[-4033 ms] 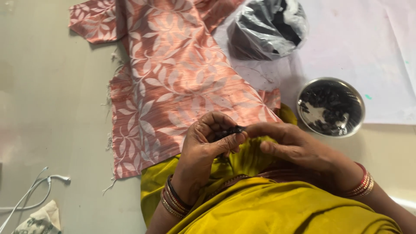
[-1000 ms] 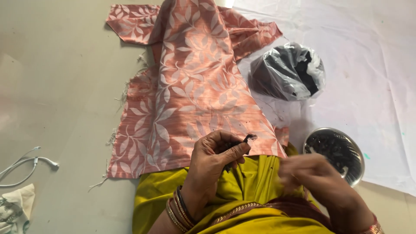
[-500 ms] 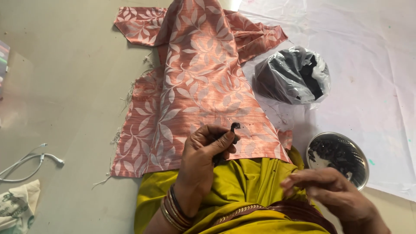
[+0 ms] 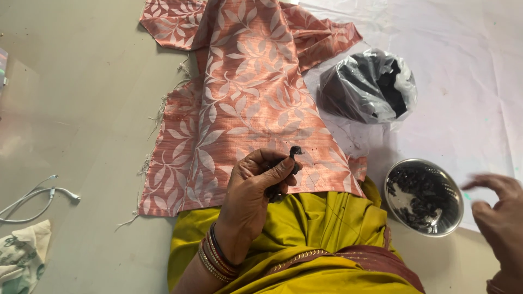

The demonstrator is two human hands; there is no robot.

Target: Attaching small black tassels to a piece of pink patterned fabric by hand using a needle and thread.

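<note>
My left hand (image 4: 256, 190) pinches a small dark piece (image 4: 295, 153) between thumb and fingers, over the lower edge of a pink leaf-patterned garment (image 4: 239, 103) spread on the floor. Several bangles ring that wrist. My right hand (image 4: 498, 212) hovers blurred at the right edge, fingers apart and holding nothing, just right of a steel bowl (image 4: 452, 188) with several small dark pieces in it. My yellow-green clothing (image 4: 305, 234) fills the lower middle.
A clear plastic bag of dark material (image 4: 368, 87) sits on a white sheet (image 4: 468, 71) at the upper right. A white cable (image 4: 38, 198) and a printed cloth (image 4: 19, 261) lie on the grey floor at the lower left.
My right hand has left my lap and swung right, past the steel bowl. My left hand keeps the dark piece pinched over the garment's edge. The view has shifted slightly.
</note>
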